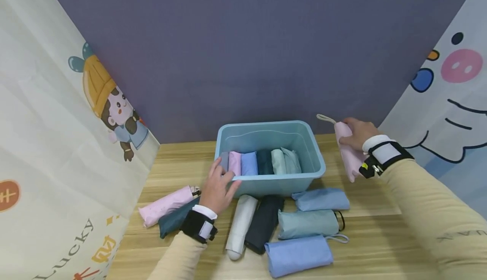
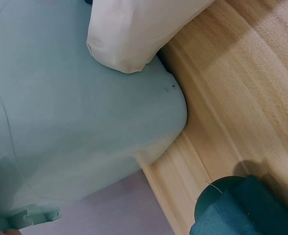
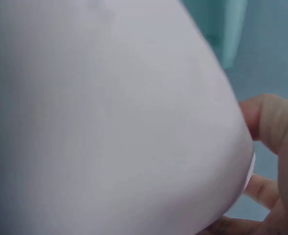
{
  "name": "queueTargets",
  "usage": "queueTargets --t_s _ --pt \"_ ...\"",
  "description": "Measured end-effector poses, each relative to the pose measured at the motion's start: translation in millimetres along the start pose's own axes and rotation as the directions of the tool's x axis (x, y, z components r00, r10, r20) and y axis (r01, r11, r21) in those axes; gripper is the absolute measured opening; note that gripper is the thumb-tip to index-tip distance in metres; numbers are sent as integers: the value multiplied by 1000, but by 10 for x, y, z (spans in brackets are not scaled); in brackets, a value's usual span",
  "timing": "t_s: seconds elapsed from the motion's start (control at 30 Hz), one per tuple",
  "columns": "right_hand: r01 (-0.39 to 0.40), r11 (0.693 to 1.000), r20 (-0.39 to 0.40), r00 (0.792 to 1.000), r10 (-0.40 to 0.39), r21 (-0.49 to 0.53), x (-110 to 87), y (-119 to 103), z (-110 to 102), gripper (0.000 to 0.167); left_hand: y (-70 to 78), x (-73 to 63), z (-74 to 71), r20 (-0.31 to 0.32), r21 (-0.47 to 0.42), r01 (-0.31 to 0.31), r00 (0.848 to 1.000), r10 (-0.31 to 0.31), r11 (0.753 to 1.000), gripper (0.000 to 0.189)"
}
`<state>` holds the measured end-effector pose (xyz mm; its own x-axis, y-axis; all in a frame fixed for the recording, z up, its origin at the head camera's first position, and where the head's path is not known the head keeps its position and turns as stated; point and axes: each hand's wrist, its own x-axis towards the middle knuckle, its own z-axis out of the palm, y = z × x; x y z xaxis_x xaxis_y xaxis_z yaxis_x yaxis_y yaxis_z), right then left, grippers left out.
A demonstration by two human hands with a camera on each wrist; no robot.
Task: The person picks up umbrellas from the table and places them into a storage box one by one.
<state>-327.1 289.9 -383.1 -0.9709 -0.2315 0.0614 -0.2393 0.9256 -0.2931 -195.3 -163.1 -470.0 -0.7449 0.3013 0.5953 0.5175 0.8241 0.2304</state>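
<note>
My right hand (image 1: 357,134) grips a folded pink umbrella (image 1: 348,155) to the right of the blue bin (image 1: 274,182). A pale wrist loop sticks out of the umbrella's upper end. That umbrella fills most of the right wrist view, close and blurred, with fingers and thumb around its edge. My left hand (image 1: 217,191) rests at the bin's front left corner, fingers spread and touching the rim. Inside the bin a row of folded umbrellas stands along the front wall, among them a pink one (image 1: 235,163), a blue one (image 1: 249,163) and a dark one (image 1: 264,162).
Before the bin lie a white umbrella (image 1: 241,225), a black umbrella (image 1: 263,225), and several blue and grey-green ones, including a light blue umbrella (image 1: 298,254). Left of them are another pink umbrella (image 1: 167,206) and a dark teal umbrella (image 1: 176,216). A purple-grey wall (image 1: 236,60) stands behind.
</note>
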Motion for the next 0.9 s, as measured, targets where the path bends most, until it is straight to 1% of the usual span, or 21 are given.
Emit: queueTargets --t_s 0.13,0.2,0.3,0.4,0.53,0.67,0.8,0.9 --pt "8 999 -16 1000 -7 34 14 -263 -211 68 -8 2 -6 18 4 9 1000 -9 1000 30" --pt "0 999 -8 1000 0 53 24 -403 -292 68 -12 1 -2 20 2 6 1000 -6 1000 28" --pt "-13 996 2 1000 13 86 54 -610 -372 69 -11 1 -2 15 -4 -3 1000 3 1000 26" --pt "-7 994 0 1000 7 110 108 -812 -409 70 -12 6 0 11 -4 -8 1000 8 1000 25" --pt "27 990 -11 1000 -26 137 210 -1081 -393 69 -14 18 -1 11 -6 -16 1000 16 1000 25" --pt "40 983 8 999 -42 178 311 -1326 -345 68 -10 24 -5 17 -7 -19 1000 19 1000 25" --pt "21 968 47 998 -34 249 406 -1536 -259 69 -13 21 -8 18 8 -16 1000 16 1000 25" --pt "-18 946 84 996 -9 324 471 -1679 -167 69 -14 18 -13 14 13 -15 1000 15 1000 25"
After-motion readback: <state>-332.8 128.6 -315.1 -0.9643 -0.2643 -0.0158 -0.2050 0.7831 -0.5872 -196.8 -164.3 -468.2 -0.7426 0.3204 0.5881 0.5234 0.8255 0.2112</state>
